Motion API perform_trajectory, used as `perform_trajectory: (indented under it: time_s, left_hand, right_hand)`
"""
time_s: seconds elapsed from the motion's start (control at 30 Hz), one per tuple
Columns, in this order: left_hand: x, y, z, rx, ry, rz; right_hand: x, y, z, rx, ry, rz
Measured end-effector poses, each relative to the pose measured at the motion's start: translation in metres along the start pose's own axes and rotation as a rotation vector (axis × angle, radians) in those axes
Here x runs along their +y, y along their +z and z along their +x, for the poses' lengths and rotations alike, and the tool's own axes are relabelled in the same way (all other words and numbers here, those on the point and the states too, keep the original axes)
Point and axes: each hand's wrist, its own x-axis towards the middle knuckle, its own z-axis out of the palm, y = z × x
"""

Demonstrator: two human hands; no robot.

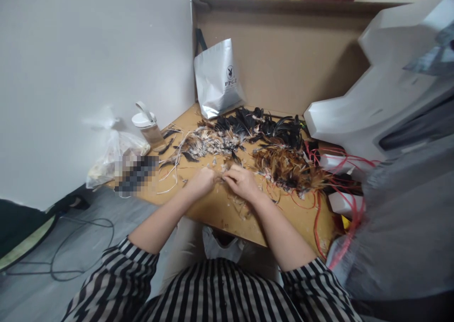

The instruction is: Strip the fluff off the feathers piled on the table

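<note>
My left hand (203, 184) and my right hand (241, 182) meet over the near middle of the table. Both are closed, fingertips pinched together and almost touching. Between them is a small brown feather (227, 164), partly hidden by the fingers and blurred. Just beyond my left hand lies a heap of brown and pale feathers (213, 140). Black feathers (262, 126) spread along the back. To the right of my right hand is a pile of golden-brown feathers (285, 166) with red string among it.
A silver bag (217, 78) leans at the back corner. On the left stand a lidded bottle (151, 130) and a knotted plastic bag (118, 154). White string (176, 168) lies near them. Red cords (317, 222) hang at the right edge beside white foam (340, 114).
</note>
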Motion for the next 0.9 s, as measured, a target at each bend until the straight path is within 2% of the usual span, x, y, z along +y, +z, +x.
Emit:
perform_trajectory:
  time_s: [0.1,0.17,0.23,0.3,0.37,0.47,0.53,0.63,0.77,0.9]
  left_hand:
    - [0.011,-0.011,-0.006,-0.215,0.081,-0.149]
    - [0.014,-0.014,-0.009,-0.3,0.041,-0.36]
    - [0.014,-0.011,-0.01,-0.245,-0.072,-0.623]
    - [0.012,-0.001,-0.009,-0.089,-0.201,-0.897]
    - [0.008,0.011,-0.006,0.02,-0.316,-1.184]
    - [0.002,0.029,-0.003,0.074,-0.436,-1.394]
    - [-0.001,0.037,-0.002,0.1,-0.454,-1.404]
    - [-0.003,0.042,-0.002,0.138,-0.453,-1.289]
    - [-0.002,0.044,-0.001,0.187,-0.465,-1.097]
    - [-0.002,0.046,0.0,0.166,-0.46,-0.979]
  right_hand:
    - [0.003,0.001,0.003,0.012,0.138,0.345]
    - [0.006,0.004,0.004,0.027,0.299,0.634]
    - [0.008,0.01,0.005,0.081,0.445,0.876]
    - [0.007,0.016,0.006,0.132,0.549,1.04]
    - [0.004,0.023,0.007,0.162,0.628,1.137]
    - [0.003,0.028,0.007,0.19,0.712,1.158]
    - [0.005,0.028,0.008,0.203,0.763,1.139]
    - [0.008,0.025,0.009,0.207,0.829,1.137]
    - [0.006,0.022,0.009,0.171,0.831,1.092]
    - [0.003,0.025,0.008,0.129,0.827,1.036]
